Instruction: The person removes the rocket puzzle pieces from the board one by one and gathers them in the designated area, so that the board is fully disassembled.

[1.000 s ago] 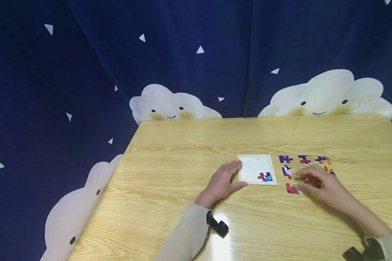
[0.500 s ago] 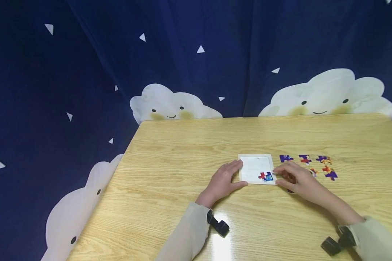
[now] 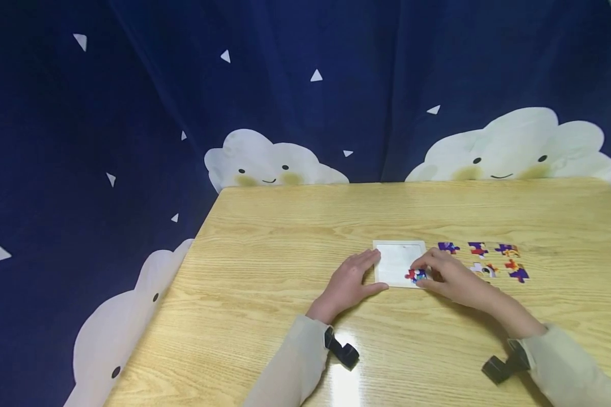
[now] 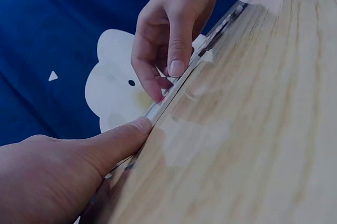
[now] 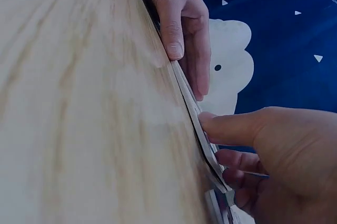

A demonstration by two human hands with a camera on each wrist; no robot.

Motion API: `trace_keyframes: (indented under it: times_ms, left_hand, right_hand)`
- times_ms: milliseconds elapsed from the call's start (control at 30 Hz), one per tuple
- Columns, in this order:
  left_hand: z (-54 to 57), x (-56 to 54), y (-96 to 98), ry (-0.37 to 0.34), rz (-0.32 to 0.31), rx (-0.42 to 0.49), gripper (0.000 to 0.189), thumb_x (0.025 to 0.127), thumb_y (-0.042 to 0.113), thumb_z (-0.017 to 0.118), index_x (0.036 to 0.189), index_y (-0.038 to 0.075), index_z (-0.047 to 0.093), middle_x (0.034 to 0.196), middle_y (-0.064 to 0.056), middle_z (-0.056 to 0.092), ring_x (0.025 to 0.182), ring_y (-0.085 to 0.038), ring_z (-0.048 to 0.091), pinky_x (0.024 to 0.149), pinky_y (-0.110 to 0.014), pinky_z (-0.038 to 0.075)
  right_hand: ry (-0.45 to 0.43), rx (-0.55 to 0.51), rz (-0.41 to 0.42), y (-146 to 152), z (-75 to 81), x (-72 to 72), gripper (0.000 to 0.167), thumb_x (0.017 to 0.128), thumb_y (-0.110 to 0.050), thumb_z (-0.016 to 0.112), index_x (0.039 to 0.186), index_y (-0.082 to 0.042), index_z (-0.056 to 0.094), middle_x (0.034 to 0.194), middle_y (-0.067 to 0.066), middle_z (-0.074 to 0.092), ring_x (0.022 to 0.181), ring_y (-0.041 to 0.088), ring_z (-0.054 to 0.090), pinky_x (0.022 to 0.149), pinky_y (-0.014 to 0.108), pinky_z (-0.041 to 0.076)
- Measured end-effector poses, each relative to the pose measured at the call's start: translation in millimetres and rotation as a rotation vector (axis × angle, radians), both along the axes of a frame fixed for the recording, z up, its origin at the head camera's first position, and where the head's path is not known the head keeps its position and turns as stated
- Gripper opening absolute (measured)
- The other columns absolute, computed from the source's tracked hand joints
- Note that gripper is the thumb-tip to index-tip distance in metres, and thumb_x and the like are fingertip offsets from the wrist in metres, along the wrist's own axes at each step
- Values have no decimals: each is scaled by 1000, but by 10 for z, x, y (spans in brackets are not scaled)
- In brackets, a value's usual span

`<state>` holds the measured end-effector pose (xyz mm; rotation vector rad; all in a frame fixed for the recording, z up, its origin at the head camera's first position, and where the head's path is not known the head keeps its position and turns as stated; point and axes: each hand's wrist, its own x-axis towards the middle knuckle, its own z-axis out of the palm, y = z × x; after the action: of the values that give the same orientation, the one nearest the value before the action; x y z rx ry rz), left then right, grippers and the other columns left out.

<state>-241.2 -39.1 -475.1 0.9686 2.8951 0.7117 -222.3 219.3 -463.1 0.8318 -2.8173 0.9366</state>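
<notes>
A white puzzle tray [image 3: 394, 260] lies flat on the wooden table, with joined red and blue puzzle pieces [image 3: 414, 275] in its lower right corner. My left hand [image 3: 348, 282] rests at the tray's left side, fingers extended along the edge and thumb at the lower left corner. My right hand [image 3: 453, 281] reaches over the tray's right side, index finger and thumb pinching around the blue puzzle piece at the corner. In the left wrist view, a bit of red shows at the right hand's [image 4: 171, 34] fingertips. The right wrist view shows its thumb at the tray's edge [image 5: 202, 140].
To the right of the tray, several loose puzzle pieces [image 3: 477, 249] lie in rows on the table [image 3: 295, 226]. Part of these rows is hidden behind my right hand. A dark blue curtain [image 3: 285, 85] with white clouds stands behind and left of the table.
My right hand has moved left from the loose pieces to the tray's lower right corner, uncovering some loose pieces. My left hand has stayed at the tray's left edge.
</notes>
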Motion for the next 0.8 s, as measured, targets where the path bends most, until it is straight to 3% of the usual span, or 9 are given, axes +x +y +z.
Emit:
trace_keyframes:
  times_ms: [367, 800]
  left_hand:
    - [1, 5, 3, 30, -3, -13, 72, 92, 49, 63, 149, 11, 41, 155, -3, 41, 146, -17, 38, 123, -35, 30]
    - [-25, -4, 1, 32, -4, -11, 72, 92, 49, 62, 149, 12, 41, 156, -2, 41, 146, -17, 37, 124, -33, 30]
  right_hand:
    - [-30, -39, 42, -5, -14, -14, 23, 88, -11, 71, 110, -10, 65, 92, -2, 52, 75, 2, 41, 60, 16, 37]
    - [177, -91, 39, 12, -74, 55, 35, 78, 5, 76, 106, -15, 65, 96, -5, 50, 69, -2, 43, 55, 14, 43]
